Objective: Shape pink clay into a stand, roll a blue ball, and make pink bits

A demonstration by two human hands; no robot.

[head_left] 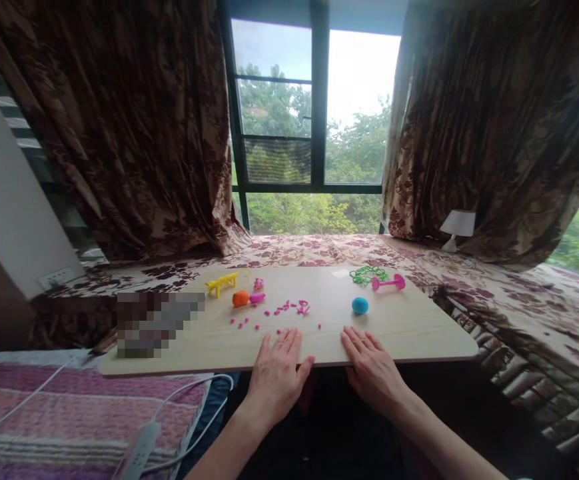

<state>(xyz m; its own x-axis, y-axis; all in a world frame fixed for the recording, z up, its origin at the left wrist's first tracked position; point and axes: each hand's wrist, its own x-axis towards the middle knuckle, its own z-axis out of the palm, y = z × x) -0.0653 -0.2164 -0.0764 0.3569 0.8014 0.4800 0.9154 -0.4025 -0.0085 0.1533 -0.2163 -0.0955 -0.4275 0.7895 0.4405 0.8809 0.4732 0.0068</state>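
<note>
Both hands rest flat on the near edge of a pale wooden table [409, 340], palms down. My left hand [280, 363] holds nothing, its thumb spread to the side; small pink lumps [257, 327] lie just beyond its fingertips. My right hand [372, 363] is likewise empty with its fingers stretched out, nearest to a blue ball [360, 306]. Between and beyond the hands are several small pink pieces [303, 307]. Farther left sit an orange lump [240, 298] and a pink rounded piece [258, 298] touching it, all looking like modelling clay.
A yellow four-legged figure [222, 283] stands at the back left, near a small pink figure [258, 284]. Back right are a green tangled string [368, 274] and a pink dumbbell-shaped piece [389, 283]. A power strip [139, 448] lies left. A white lamp [458, 225] stands by the curtain.
</note>
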